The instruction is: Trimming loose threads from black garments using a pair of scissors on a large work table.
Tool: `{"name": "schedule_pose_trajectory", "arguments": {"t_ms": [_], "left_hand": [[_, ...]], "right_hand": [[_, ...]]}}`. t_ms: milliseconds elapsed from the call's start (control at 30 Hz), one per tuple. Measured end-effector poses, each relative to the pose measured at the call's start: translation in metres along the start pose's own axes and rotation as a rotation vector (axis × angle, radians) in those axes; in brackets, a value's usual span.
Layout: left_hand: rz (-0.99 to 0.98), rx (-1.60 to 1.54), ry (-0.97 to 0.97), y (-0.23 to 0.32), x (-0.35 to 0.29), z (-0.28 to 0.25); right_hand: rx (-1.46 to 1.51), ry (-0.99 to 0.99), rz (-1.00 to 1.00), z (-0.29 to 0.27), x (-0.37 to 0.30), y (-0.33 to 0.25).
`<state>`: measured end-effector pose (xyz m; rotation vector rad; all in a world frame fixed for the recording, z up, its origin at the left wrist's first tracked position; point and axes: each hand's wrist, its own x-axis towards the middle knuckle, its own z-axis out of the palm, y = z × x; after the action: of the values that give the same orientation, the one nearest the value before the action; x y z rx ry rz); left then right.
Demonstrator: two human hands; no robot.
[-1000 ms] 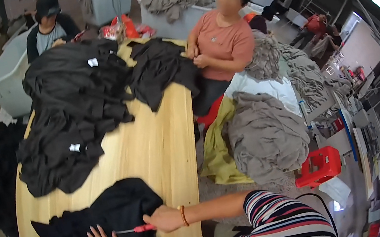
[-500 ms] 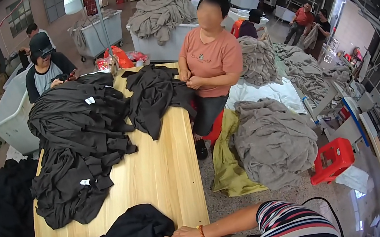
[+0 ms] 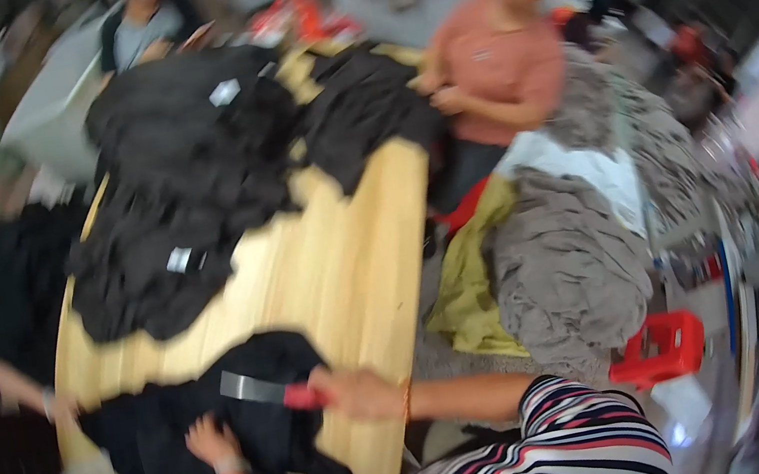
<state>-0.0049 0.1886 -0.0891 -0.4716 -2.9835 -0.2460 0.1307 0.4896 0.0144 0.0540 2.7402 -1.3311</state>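
Observation:
A black garment (image 3: 283, 437) lies spread and rumpled on the near end of the wooden table. My left hand (image 3: 213, 444) rests on it, blurred, its fingers seemingly apart on the cloth. Around the red handle of a scraper (image 3: 259, 388) my right hand (image 3: 361, 392) is closed. Its broad flat metal blade points left, over the upper part of the garment, above and to the right of my left hand. At the garment's left edge is another person's hand (image 3: 64, 406), reaching in from the left.
Dark garments with white labels (image 3: 181, 150) are heaped farther up the table (image 3: 355, 272). A person in a pink shirt (image 3: 501, 63) is at its right side. Grey cloth (image 3: 567, 265), yellow-green fabric (image 3: 476, 296) and a red stool (image 3: 658, 348) lie to the right. Black clothes (image 3: 22, 285) pile up left.
The view has shifted and tilted. My right hand has turned the scraper so its blade shows broadside, apart from my left hand. The other person's hand has come to the garment's left edge.

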Motion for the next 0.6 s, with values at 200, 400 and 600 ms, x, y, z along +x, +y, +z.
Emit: {"name": "schedule_pose_trajectory", "arguments": {"t_ms": [200,400,600], "left_hand": [[-0.019,-0.272,0.168,-0.002,-0.007,-0.002],[-0.142,-0.385,0.146,0.025,-0.012,-0.038],[-0.351,-0.949,0.199,0.009,-0.001,-0.12]], "right_hand": [[-0.179,-0.361,-0.139,-0.016,0.028,0.013],[-0.144,-0.386,-0.094,-0.003,0.033,0.011],[-0.2,-0.328,-0.059,-0.004,0.034,0.023]]}}
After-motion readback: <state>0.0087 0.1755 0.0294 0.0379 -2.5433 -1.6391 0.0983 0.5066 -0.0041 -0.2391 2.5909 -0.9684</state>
